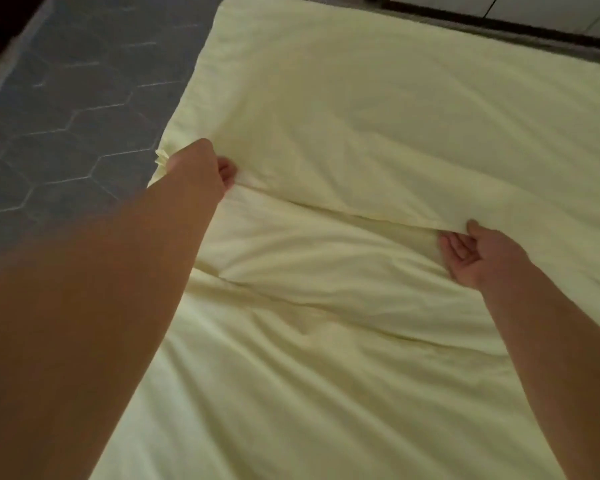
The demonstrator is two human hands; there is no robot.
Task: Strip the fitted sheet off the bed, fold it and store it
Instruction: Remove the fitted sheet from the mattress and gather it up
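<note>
Two hands are working the fitted sheet (378,109), and I am watching through the head camera as it is lying spread over the bed (66,98), covering all but a grey hexagon-quilted strip along the bed's left edge. I am judging the stripping done and the folding under way: a folded edge (343,211) is running across the cloth between the hands. My left hand (201,168) is gripping that edge at the sheet's left border, fingers (226,171) curling tight round a bunched wad of fabric. My right hand (478,251) is sitting nearer the middle of the bed, palm turned up, thumb resting on top of the edge and fingers (452,245) tucking under it, so it is pinching the cloth, more lightly than the left. That lighter hold is what I am worrying about: if I am drawing the layer towards the bed's near edge, the cloth may be slipping out on the right and skewing the fold. Loose ripples are lying just below the edge and may be getting trapped inside. The ruffled hem beside the left hand may be bunching and spoiling a square corner.
</note>
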